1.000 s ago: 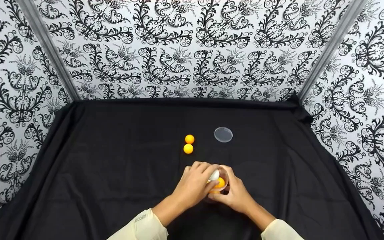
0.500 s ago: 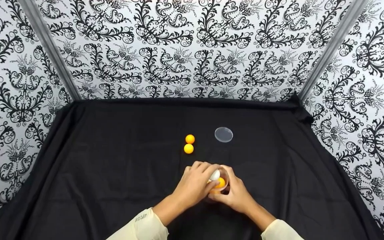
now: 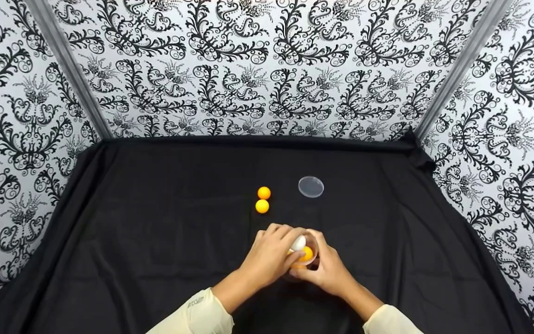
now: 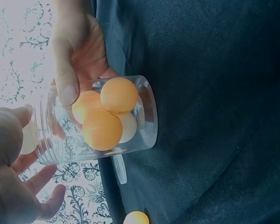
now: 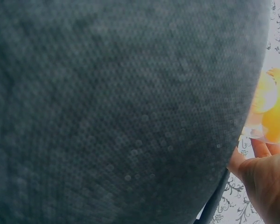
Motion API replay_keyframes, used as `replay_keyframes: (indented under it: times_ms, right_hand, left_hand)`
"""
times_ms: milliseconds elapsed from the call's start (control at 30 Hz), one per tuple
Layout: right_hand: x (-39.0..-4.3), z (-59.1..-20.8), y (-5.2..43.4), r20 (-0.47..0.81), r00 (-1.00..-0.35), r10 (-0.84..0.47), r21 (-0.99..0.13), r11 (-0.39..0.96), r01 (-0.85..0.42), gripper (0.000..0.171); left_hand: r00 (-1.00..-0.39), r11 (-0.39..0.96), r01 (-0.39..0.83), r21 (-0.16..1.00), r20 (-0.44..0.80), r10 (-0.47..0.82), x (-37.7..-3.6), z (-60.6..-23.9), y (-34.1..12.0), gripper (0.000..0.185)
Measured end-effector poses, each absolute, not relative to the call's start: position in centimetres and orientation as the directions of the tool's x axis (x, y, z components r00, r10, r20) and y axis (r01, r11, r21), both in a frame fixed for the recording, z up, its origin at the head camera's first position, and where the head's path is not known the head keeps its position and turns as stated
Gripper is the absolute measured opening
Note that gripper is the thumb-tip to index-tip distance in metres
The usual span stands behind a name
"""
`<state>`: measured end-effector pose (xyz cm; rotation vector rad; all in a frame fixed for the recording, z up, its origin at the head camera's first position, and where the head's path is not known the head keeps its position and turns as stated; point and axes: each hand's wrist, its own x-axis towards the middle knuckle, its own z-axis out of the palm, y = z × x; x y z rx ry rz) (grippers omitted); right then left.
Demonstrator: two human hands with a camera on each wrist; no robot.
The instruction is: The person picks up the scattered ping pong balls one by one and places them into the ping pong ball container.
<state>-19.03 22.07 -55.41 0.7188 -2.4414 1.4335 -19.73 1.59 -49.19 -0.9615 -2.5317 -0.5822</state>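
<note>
A clear plastic jar (image 4: 147, 116) is gripped by my right hand (image 3: 329, 269), its thumb and fingers round the wall. Inside, several table tennis balls show in the left wrist view: orange balls (image 4: 101, 129) and a white ball (image 4: 128, 127). My left hand (image 3: 271, 255) is at the jar's open mouth and pinches another white ball (image 3: 299, 243) between thumb and fingers. That ball looks pale and partly hidden in the left wrist view. Close by its thumb, an orange ball (image 3: 307, 253) shows through the mouth. The right wrist view catches part of the right hand (image 5: 266, 182) and overexposed balls.
Two orange balls (image 3: 262, 206) lie together on the black cloth (image 3: 179, 208) beyond the hands. A clear round lid (image 3: 311, 187) lies to their right. Patterned walls (image 3: 230, 69) enclose the back and sides. Dark fabric (image 5: 121, 102) fills most of the right wrist view.
</note>
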Motion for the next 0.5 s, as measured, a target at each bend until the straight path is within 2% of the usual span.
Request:
replay_keyframes:
  times_ms: [200,500]
  right_hand:
    - [-17.7,-52.7,21.3,0.425,-0.857,-0.290,-0.765,0.392,-0.512,0.083]
    - [-17.7,-52.7,21.3,0.415,-0.863,-0.287,-0.774,0.387,-0.501,0.083]
  left_hand:
    - [-0.696,0.681,0.690,0.245,0.479,0.534,-19.7,-49.1,1.6,0.046]
    - [-0.707,0.680,0.685,0.262,0.464,0.533,-19.8,-49.2,1.5,0.046]
